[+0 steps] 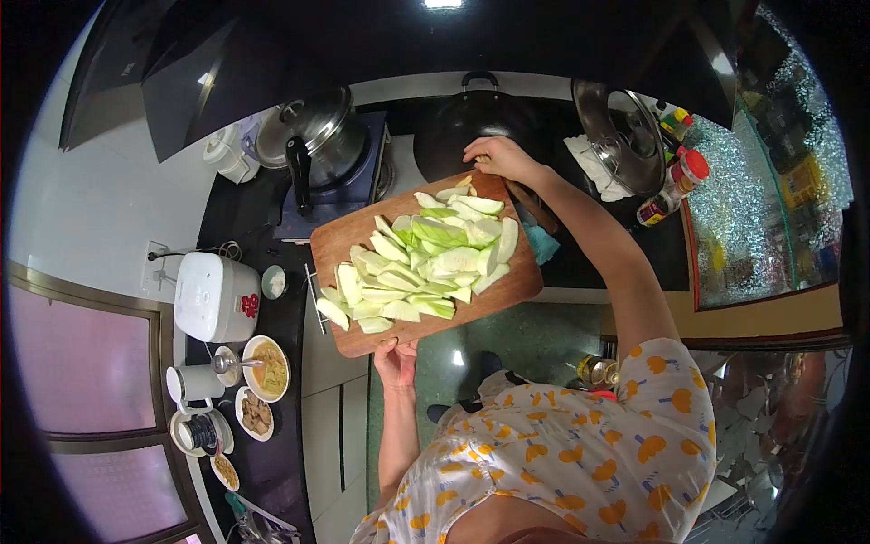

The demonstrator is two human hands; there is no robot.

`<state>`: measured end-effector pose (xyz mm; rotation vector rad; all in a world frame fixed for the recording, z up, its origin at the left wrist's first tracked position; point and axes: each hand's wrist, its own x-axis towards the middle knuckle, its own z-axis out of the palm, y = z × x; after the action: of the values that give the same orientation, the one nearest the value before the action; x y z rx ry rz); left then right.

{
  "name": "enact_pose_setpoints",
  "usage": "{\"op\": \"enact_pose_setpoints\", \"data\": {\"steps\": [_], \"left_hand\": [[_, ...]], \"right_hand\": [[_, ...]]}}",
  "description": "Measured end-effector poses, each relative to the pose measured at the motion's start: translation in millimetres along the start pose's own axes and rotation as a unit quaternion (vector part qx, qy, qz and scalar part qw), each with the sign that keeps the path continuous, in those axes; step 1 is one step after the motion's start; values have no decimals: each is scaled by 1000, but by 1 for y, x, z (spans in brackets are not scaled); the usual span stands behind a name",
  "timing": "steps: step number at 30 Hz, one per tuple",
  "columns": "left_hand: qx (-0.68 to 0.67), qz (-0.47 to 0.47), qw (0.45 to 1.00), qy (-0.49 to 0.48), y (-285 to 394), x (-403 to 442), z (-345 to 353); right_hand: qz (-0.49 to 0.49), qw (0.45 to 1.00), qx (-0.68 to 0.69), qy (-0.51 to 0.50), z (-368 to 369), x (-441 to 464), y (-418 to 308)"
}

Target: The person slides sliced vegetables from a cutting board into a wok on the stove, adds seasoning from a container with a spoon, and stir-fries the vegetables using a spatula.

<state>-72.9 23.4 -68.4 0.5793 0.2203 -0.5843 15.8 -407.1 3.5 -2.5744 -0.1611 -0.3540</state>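
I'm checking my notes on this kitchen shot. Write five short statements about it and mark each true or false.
1. The wooden board bears cut pale-green pieces. True.
2. Only one hand touches the board. False: the left hand and right hand both hold it.
3. The steel pot stands left of the wok. True.
4. The rice cooker is black. False: the rice cooker is white.
5. The white top bears orange shapes. True.

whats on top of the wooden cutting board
Pale green vegetable slices lie heaped across the cutting board, with small yellowish bits near its far edge. The wood and any slices under the pile are hidden.
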Motion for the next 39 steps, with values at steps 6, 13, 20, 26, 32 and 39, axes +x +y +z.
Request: {"op": "enact_pose_setpoints", "data": {"steps": [6,13,20,26,32,39], "left_hand": [[9,-2,1000,21,0,-10,-12],[-13,2,1000,11,0,-16,-4],[-13,-5,1000,5,5,-16,-11],[-11,6,1000,7,4,-16,-13],[-1,4,1000,9,6,-19,-14],[-14,4,1000,6,13,-41,-36]], "right_hand": [[-4,999,-41,13,-12,10,-3],[-25,985,-104,-135,-17,-3,-63],[76,968,-153,-182,-1,-3,-69],[52,971,-203,-116,4,3,-44],[56,964,-257,22,-9,-6,-9],[231,920,-295,-111,-23,-92,-45]]}}
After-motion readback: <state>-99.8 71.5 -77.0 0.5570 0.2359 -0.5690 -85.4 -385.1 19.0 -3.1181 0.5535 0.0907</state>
